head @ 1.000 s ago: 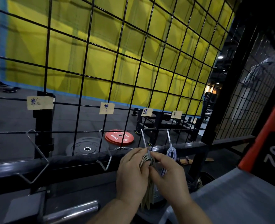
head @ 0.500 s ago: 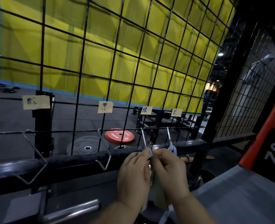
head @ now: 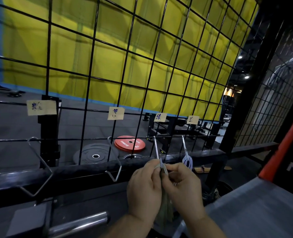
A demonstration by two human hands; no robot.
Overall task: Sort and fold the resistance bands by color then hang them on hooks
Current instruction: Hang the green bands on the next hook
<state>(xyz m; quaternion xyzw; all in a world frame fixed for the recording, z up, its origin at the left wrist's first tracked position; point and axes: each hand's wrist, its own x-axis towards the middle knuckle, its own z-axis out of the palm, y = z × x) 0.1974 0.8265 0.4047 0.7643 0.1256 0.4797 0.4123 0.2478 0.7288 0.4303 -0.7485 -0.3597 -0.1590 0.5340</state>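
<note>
A black wire grid (head: pixel 92 66) fills the view, with a yellow padded wall (head: pixel 108 57) far behind it. Four paper labels with handwritten marks are taped along one wire, and a metal hook hangs below each.

At far left sits the first label (head: pixel 41 107), above the first hook (head: pixel 39 162), which is bare. Near the bottom left lies a steel bar (head: pixel 78 224). Next to the right come the second label (head: pixel 116 113) and the second hook (head: pixel 115 162), also bare. Behind the grid, on the floor, a black weight plate (head: pixel 95 155) lies just left of a red weight plate (head: pixel 130 143).

Right of centre is the third label (head: pixel 160 117), over the third hook (head: pixel 156 150). The person's left hand (head: pixel 144 188) and right hand (head: pixel 183 184) meet at this hook's lower end. Both have curled fingers and pinch the top of a bundle of olive-green bands (head: pixel 165 208) between thumb and fingertips. The bundle hangs down between the two wrists. Its top touches the hook's tip, but whether it is looped over the hook cannot be told.

Further right, the fourth label (head: pixel 192 119) sits above the fourth hook (head: pixel 184 146), from which pale blue bands (head: pixel 187 161) hang, just beside the right hand. At near right is a grey flat surface (head: pixel 255 208), with an orange post (head: pixel 283 148) beyond it.
</note>
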